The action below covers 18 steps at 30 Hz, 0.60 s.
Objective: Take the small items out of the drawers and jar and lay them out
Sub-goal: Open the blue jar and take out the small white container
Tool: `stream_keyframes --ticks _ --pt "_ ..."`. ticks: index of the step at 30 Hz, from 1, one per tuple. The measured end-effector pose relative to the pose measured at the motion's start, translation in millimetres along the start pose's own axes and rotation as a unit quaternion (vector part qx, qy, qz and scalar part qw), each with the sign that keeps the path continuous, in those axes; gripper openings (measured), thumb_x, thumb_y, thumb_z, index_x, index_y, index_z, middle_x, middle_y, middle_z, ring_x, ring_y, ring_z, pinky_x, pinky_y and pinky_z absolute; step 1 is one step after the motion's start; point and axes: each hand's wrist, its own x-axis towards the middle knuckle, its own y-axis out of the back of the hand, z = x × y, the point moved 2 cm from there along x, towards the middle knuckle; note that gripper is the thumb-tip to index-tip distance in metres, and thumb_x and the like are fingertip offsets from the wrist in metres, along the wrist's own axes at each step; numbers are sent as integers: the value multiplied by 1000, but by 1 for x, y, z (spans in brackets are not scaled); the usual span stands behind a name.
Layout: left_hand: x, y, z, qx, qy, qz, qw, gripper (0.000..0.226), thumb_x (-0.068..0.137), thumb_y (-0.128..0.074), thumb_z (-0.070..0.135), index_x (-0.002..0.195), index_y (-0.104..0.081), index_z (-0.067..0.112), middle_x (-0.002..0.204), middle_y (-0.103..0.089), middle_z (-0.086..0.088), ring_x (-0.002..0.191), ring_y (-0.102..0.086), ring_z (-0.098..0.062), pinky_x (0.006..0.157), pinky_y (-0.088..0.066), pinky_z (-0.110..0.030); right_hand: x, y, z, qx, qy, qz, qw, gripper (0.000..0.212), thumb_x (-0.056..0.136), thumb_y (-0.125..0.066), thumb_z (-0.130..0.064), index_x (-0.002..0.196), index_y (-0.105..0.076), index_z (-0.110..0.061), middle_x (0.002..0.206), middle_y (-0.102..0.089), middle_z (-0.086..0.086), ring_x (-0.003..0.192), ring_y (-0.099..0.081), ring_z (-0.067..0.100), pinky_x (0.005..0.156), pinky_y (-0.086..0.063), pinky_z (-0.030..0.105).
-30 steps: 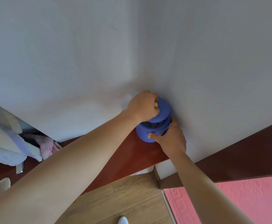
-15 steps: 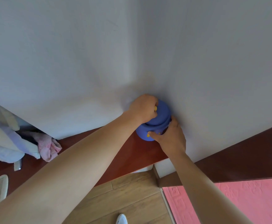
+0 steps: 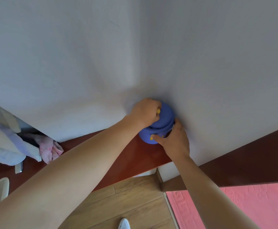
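A blue round jar (image 3: 145, 137) with yellow marks stands on a red-brown wooden shelf (image 3: 131, 156), in the corner of two white walls. Its blue lid (image 3: 165, 118) rests on the jar's mouth, and a yellow knob shows between my fingers. My left hand (image 3: 145, 113) is closed over the lid from the left. My right hand (image 3: 174, 139) grips the jar's body from the front right. What is inside the jar is hidden, and no drawers are in view.
Crumpled white and pink cloths (image 3: 50, 147) lie at the left of the shelf, with a white comb (image 3: 1, 190) near the left edge. Below are a wooden floor (image 3: 128, 200), a pink mat (image 3: 244, 207) and a white shoe tip (image 3: 124, 223).
The lid stood tilted above the jar with a gap under it one second ago. It has come down onto the jar's mouth, and both hands have kept their hold.
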Motion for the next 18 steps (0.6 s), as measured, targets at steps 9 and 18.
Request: stream_keyframes --ticks 9,18 --pt "-26 4 -23 -59 11 55 997 41 84 -61 28 123 -58 14 110 -60 -9 97 -58 -25 81 -45 -31 -13 -2 9 -21 -40 5 999 94 65 -85 -45 139 -39 -10 132 -52 7 121 -51 25 86 -41 29" --pt "-164 -9 -154 -54 173 88 979 27 84 -62 28 110 -65 22 97 -58 6 90 -60 -14 79 -44 -26 -51 -58 -7 -99 -32 -68 992 45 85 -68 -33 120 -54 -10 116 -59 9 108 -56 26 89 -44 35"
